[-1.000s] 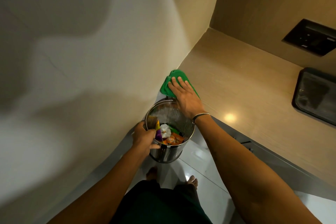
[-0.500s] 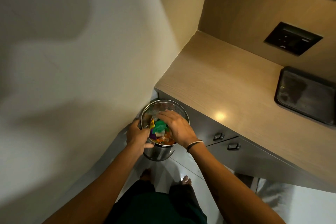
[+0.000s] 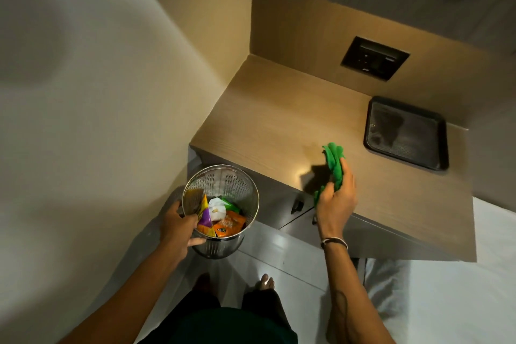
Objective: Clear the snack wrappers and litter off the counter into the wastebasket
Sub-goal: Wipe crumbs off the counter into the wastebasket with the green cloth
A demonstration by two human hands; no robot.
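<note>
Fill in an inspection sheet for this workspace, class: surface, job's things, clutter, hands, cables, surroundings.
Surface: light wooden counter, no wrappers seen on it.
Job's things: perforated round steel wastebasket holds orange, purple and white wrappers.
Clutter: black rectangular tray on the counter, looks empty.
Hands: left hand grips the wastebasket rim; right hand holds a crumpled green cloth above the counter.
Cables: nothing seen.
Surroundings: black wall socket panel, cream wall, grey drawers.
</note>
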